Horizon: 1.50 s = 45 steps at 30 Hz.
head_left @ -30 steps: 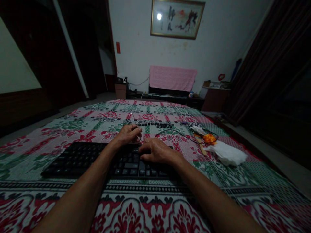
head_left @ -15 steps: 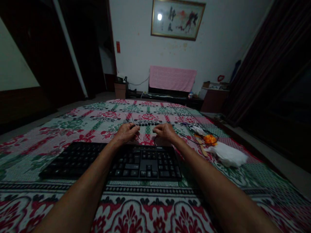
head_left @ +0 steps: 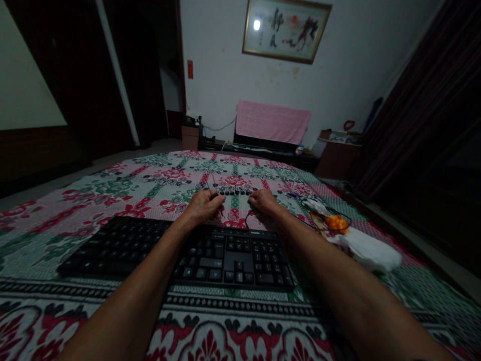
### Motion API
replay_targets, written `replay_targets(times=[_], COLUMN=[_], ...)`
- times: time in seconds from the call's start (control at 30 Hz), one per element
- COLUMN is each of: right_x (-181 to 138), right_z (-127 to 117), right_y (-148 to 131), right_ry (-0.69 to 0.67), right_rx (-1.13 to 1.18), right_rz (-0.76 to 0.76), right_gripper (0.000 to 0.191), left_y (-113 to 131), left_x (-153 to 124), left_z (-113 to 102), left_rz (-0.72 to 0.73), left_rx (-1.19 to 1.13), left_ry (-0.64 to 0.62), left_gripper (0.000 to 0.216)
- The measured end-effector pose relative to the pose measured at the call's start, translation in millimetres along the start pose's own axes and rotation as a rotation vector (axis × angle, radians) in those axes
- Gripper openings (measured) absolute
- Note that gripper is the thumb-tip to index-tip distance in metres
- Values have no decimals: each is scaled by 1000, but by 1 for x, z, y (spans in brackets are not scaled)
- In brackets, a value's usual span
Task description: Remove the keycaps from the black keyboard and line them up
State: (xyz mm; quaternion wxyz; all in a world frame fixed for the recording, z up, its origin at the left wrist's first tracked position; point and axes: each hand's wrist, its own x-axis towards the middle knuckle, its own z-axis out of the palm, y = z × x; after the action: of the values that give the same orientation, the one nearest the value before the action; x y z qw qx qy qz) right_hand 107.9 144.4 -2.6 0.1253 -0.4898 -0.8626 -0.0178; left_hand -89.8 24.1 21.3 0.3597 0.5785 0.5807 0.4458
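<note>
A black keyboard (head_left: 210, 253) lies across the floral bed cover (head_left: 112, 190) in front of me. Just beyond it, a short row of small dark keycaps (head_left: 235, 191) lies on the cover. My left hand (head_left: 203, 206) rests at the left end of that row. Its fingers are closed round a thin wire-like tool that sticks up from them. My right hand (head_left: 263, 200) is at the right end of the row, fingers curled down to the cover. What they pinch, if anything, is hidden. Both forearms reach over the keyboard.
A thin black cable (head_left: 293, 213) loops to the right of my right hand. Farther right lie a small orange object (head_left: 334, 221) and a crumpled white cloth (head_left: 366, 248). Past the bed, a pink cloth (head_left: 272, 122) hangs over a low cabinet by the wall. The room is dim.
My right hand has left the keyboard's keys and moved forward to the row of keycaps. The left hand has stayed put with the thin tool. The view has shifted slightly.
</note>
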Motion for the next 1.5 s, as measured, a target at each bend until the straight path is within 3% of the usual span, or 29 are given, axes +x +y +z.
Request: replay_targets(times=[0.2,0.83,1.0,1.3,1.4,1.5], right_x=[2,23,20,-31,-56,-77], right_z=[0,-1,-6,-14,-7,0], right_y=[0,-3,-3,8,9,6], right_ry=[-49,-87,-37,228,272,234], right_rx=[-50,-176,-113,155,343,579], right_rz=[-42,45,57,91,185,329], right_gripper=[24,30,31,27,26,25], left_y=[-1,0,-2,5,6,5], left_x=[-1,-1,0,-5,-5,-4], left_z=[1,1,1,2,4,8], left_rz=[26,45,41,-16,-28,-7], left_rx=[29,43,22,-53,-47,-14], left_ry=[1,-14,-25,-64,-80,-57], left_gripper=[18,18,18,13,16,19])
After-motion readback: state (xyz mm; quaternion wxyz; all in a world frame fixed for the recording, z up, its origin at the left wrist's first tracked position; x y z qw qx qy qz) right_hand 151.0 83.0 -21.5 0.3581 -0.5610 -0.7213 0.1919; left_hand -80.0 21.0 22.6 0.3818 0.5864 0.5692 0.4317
